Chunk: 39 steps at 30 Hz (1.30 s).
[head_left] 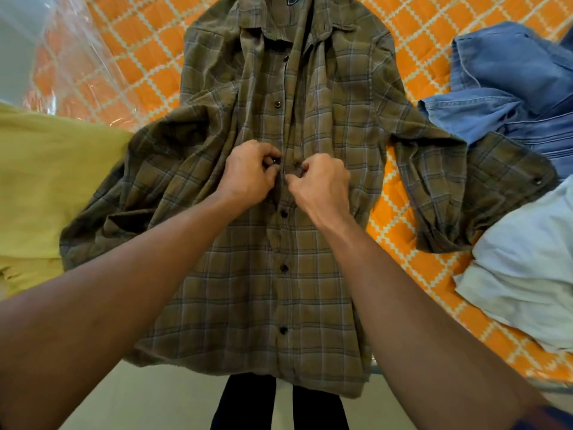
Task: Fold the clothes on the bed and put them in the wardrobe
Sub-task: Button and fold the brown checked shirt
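A brown plaid shirt (235, 290) lies spread face up on the orange checked bed cover (400, 212), collar far from me, sleeves out to both sides. Its lower buttons are fastened; the upper front hangs open. My left hand (248, 173) pinches a dark button at the placket, mid-chest. My right hand (322, 184) pinches the opposite placket edge right beside it. The two hands nearly touch.
A yellow garment (46, 181) lies at the left, partly under the shirt's sleeve. A blue denim garment (508, 94) sits at the right, a white garment (527, 268) nearer me. Clear plastic (71, 57) covers the far left. The bed edge and my dark trouser legs (242, 405) are below.
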Each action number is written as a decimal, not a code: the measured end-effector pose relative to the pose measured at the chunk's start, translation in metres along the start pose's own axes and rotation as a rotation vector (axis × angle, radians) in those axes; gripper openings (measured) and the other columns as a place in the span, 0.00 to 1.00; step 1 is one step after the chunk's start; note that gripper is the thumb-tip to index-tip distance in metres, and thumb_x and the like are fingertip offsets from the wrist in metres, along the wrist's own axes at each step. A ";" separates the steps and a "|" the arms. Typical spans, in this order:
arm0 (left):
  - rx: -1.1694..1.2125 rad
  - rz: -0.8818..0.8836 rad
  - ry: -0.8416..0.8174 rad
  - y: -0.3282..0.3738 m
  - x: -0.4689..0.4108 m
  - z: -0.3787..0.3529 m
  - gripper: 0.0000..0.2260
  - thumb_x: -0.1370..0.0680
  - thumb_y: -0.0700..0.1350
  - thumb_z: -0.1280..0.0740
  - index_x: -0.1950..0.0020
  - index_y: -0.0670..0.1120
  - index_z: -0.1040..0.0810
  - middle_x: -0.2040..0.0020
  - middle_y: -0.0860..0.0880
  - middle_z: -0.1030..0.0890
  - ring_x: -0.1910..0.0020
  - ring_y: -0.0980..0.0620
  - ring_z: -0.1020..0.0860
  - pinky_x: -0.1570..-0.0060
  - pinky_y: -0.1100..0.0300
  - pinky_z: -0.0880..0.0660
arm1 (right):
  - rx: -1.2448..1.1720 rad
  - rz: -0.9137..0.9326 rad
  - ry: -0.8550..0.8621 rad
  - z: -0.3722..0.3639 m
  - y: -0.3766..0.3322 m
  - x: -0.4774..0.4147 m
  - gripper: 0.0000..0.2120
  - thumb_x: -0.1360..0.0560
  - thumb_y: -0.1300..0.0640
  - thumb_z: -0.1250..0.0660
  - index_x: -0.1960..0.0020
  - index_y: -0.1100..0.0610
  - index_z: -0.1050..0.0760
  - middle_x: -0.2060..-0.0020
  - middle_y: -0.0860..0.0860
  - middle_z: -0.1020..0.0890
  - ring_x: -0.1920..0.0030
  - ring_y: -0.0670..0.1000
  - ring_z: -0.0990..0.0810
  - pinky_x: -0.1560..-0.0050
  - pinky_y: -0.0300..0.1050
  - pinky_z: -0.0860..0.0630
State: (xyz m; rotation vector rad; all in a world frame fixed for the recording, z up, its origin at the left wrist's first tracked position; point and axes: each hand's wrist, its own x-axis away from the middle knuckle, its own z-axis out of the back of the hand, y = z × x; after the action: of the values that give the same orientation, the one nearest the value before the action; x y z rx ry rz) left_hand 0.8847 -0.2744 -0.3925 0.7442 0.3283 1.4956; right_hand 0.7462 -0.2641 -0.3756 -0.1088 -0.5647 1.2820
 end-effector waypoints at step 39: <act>0.520 0.405 -0.059 -0.002 -0.019 0.006 0.03 0.22 0.41 0.28 0.53 0.49 0.16 0.59 0.50 0.15 0.59 0.56 0.15 0.52 0.58 0.17 | -0.736 -0.169 -0.042 -0.032 -0.001 -0.020 0.02 0.26 0.59 0.23 0.55 0.56 0.15 0.65 0.49 0.15 0.65 0.46 0.17 0.62 0.42 0.18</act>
State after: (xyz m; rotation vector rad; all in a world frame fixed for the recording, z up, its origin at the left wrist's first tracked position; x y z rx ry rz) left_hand 0.8885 -0.2942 -0.3939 1.3260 0.5566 1.7838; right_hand 0.7586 -0.2753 -0.4096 -0.6320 -1.0395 0.8629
